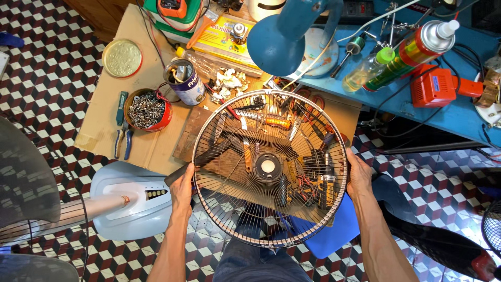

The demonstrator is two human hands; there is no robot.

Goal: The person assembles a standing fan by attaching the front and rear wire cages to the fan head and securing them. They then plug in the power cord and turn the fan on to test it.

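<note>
A round wire fan guard (270, 167) with a white centre cap is held up flat in front of me. My left hand (182, 189) grips its left rim and my right hand (359, 177) grips its right rim. Through the wires I see a wooden box of tools (292, 183) below. My knees in jeans sit under the guard's near edge.
A pale blue fan base with a metal pole (130, 201) lies on the tiled floor at left. A cardboard-covered table (151, 104) carries a red tin of screws (147, 109), a can, pliers and a round lid. A blue lamp (276, 44) and spray can (412, 52) stand behind.
</note>
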